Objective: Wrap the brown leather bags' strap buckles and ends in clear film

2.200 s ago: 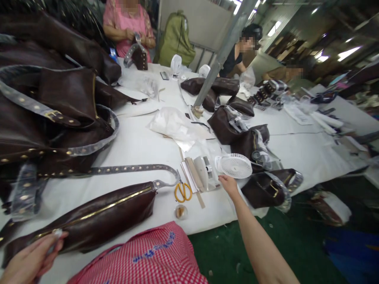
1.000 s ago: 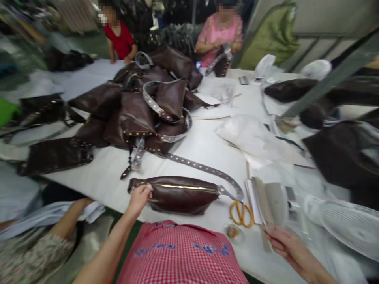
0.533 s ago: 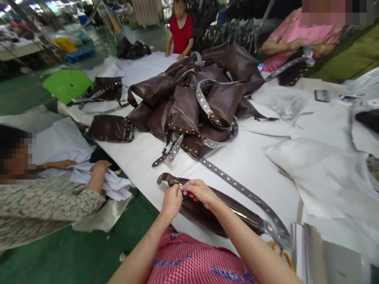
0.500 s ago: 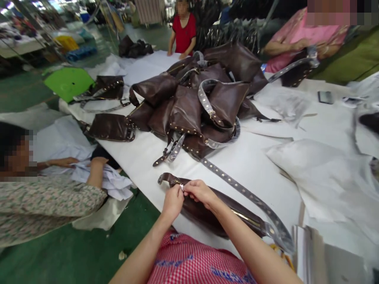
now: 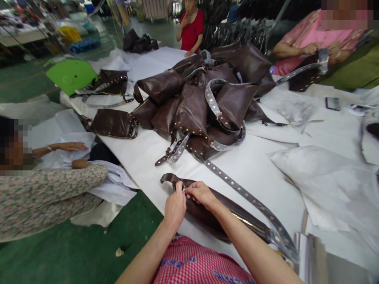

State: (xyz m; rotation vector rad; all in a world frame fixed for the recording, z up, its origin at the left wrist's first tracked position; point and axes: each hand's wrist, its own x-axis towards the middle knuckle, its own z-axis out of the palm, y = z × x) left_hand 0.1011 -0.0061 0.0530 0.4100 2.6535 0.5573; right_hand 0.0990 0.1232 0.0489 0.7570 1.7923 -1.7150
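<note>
A brown leather bag (image 5: pixel 204 215) lies at the table's near edge, a gold zipper running along its top. My left hand (image 5: pixel 176 203) is closed on the bag near the zipper's left end. Beside it, nearly fingertip to fingertip, my right hand (image 5: pixel 200 193) pinches at the same spot. Something small and shiny shows between the fingertips, too small to name. A short leather tab curls up just beyond my left hand. From the bag's right end a studded strap (image 5: pixel 237 187) in clear plastic runs back toward the pile.
A heap of brown bags (image 5: pixel 192 106) fills the table's middle. White paper sheets (image 5: pixel 319 177) and a phone (image 5: pixel 333 103) lie to the right, a cardboard stack (image 5: pixel 314 256) at lower right. Co-workers are at the left, far end and right. A green board (image 5: pixel 71 75) stands at the back left.
My left hand has shifted its fingers at the zipper's end, the index finger now raised more upright. The right hand keeps its pinch. The co-worker in red has raised a hand toward the face.
</note>
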